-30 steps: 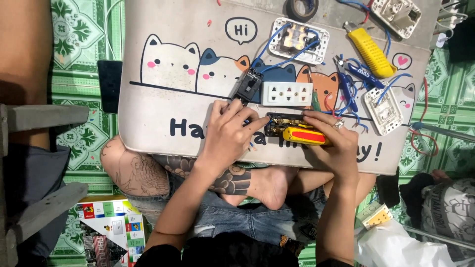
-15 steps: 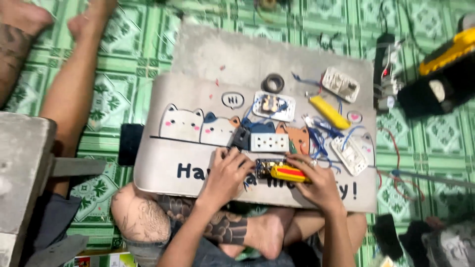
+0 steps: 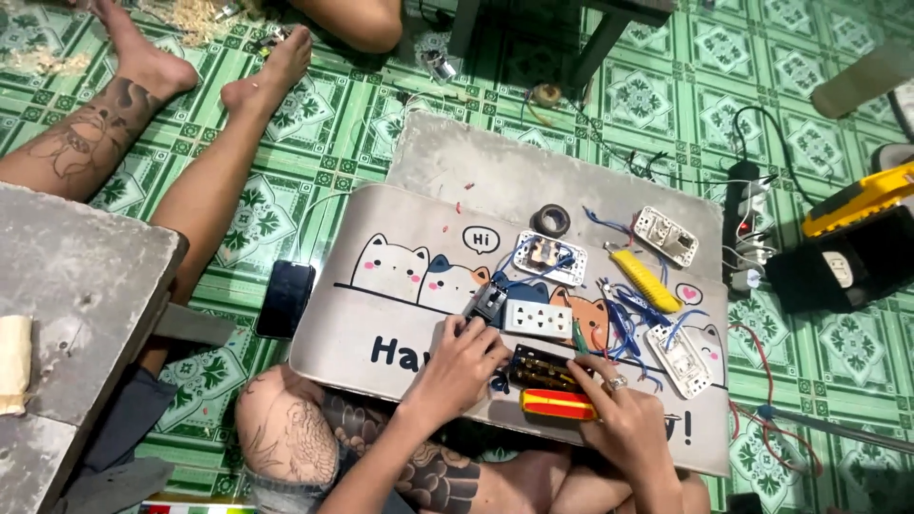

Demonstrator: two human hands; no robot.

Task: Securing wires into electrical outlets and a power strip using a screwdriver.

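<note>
I sit cross-legged with a grey cartoon-cat mat [image 3: 409,324] on my lap. My left hand [image 3: 457,366] curls its fingertips around the lower edge of a small dark switch module [image 3: 490,303] with blue wires. My right hand [image 3: 619,419], wearing a ring, pinches a thin green-tipped tool [image 3: 577,335] that points up. A red and yellow screwdriver [image 3: 557,405] lies flat by its thumb. Between my hands sits a black bit case [image 3: 541,366]. Just above it lies a white outlet strip [image 3: 538,319].
On the mat lie white sockets [image 3: 550,257] [image 3: 666,236] [image 3: 684,360], a tape roll [image 3: 550,221], a yellow utility knife [image 3: 647,279] and blue wires. A phone [image 3: 284,298] lies left of it. A power strip [image 3: 743,219] and yellow-black case [image 3: 857,247] lie right. Another person's legs [image 3: 143,124] and a grey bench [image 3: 76,314] are left.
The view has pulled back and now shows more floor and the other person's legs. My right hand has left the red and yellow screwdriver's handle and now pinches the green-tipped tool.
</note>
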